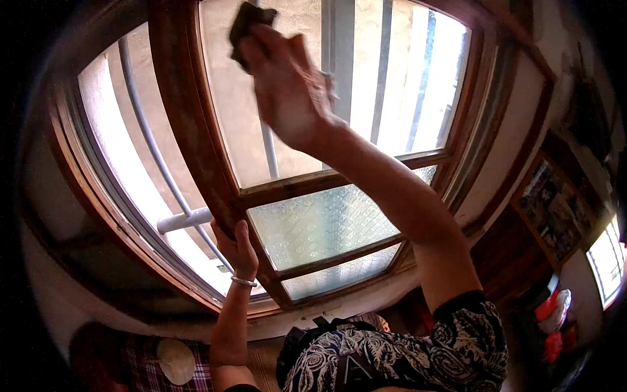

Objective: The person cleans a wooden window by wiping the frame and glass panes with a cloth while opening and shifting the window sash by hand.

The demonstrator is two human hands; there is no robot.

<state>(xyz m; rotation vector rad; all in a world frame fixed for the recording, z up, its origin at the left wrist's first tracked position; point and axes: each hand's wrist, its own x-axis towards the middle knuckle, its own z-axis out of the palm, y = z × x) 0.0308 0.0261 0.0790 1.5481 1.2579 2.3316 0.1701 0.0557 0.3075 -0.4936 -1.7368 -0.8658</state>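
Observation:
My right hand [287,88] is raised against the upper pane of a wooden casement window [176,85]. Its fingers are closed on a small dark cloth [246,32], which is blurred and lies over the glass near the pane's upper left corner. Lower down, my left hand [236,248], with a bracelet at the wrist, grips the side edge of the wooden sash; part of its fingers is hidden behind the wood. Below the clear upper pane sit two patterned glass panes [326,225].
Left of the sash, the window opening shows a metal bar [147,130] and a pale pipe [185,221]. A round fan-like object [175,361] rests on plaid fabric at the lower left. A framed picture board [552,206] hangs to the right, above red and white bags [555,313].

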